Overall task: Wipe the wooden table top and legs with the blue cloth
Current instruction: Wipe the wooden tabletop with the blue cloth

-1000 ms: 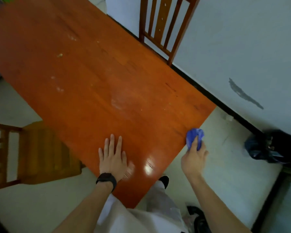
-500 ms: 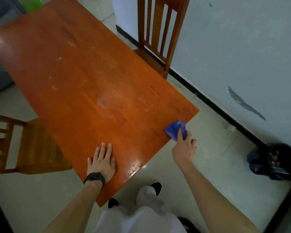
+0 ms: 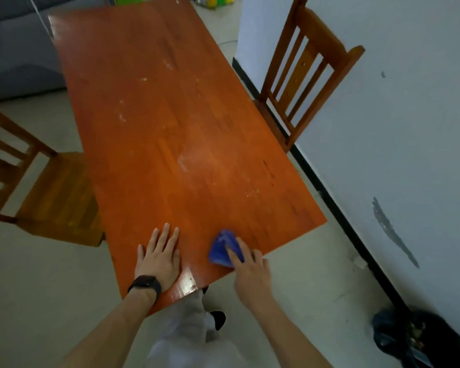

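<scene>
Your left hand (image 3: 160, 254) lay flat on near end of table (image 3: 170, 128), fingers spread, likely bracing your lean. Your right hand (image 3: 250, 266) pressed bunched blue cloth (image 3: 222, 248) onto top near right corner, ready to sweep. Thumb hidden, probably pinching cloth. Table legs hidden beneath top.

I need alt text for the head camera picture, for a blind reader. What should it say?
A person's right hand holds a bunched blue cloth on the near end of a wooden table, while the left hand rests flat beside it. A wooden chair stands on each long side.
</scene>
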Available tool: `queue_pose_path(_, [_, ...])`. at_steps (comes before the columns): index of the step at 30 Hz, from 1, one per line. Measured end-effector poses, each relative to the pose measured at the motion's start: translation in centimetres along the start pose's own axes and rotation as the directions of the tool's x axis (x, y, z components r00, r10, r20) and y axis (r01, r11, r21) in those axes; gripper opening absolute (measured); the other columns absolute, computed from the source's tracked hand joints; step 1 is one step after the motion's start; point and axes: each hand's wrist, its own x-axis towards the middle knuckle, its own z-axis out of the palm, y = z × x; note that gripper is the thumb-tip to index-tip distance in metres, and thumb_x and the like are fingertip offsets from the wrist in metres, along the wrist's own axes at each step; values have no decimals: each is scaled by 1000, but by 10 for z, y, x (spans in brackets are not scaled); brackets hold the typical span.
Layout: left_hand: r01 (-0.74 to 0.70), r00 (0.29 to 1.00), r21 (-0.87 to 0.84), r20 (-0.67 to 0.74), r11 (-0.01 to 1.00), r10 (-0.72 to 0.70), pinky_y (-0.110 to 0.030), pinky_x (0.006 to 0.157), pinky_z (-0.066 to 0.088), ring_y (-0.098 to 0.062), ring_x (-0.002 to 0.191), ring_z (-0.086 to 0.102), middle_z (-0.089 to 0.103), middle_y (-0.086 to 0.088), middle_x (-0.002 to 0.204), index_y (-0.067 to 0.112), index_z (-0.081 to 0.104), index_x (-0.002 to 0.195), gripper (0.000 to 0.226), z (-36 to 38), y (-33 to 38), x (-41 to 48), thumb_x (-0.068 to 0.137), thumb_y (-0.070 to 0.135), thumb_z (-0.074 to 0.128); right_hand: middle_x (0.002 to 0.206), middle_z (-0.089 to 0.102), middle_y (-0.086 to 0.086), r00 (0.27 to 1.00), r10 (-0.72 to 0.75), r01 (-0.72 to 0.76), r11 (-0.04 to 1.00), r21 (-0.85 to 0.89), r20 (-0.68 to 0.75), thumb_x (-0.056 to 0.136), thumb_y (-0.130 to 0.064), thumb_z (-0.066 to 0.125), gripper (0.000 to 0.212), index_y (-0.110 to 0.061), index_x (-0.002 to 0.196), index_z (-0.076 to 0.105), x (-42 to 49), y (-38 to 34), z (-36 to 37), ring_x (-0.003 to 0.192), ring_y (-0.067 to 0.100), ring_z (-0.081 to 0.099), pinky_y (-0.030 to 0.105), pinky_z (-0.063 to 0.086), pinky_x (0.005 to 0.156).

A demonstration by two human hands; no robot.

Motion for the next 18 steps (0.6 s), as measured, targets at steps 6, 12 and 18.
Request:
queue_pose_path(6, [14,992,35,-124,999,-9,-56,113,23,-26,146,22,24,2,161,36,29,151,55,5,-1,10,99,54,26,158,19,6,808,590,-575,793,199,-16,95,-14,46,78,-35,156,1,7,108,-51,120,36,38,40,36,98])
queue_pose_path(12, [97,969,-100,-216,990,-117,-58,115,18,-28,141,31,36,-4,155,29,33,150,61,11,10,30,97,53,15,148,39,12,969,168,-130,970,206,-181,90,-11,51,71,-34,153,29,41,19,-42,109,37,49,46,48,89])
queue_pose_path(18, [233,936,-161,-231,959,-267,-56,118,-4,-13,151,-2,-2,10,163,35,-1,155,59,36,17,35,99,51,10,144,51,2,935,-331,341,937,-67,128,74,-21,36,70,-44,139,45,72,-31,-13,107,27,54,38,50,80])
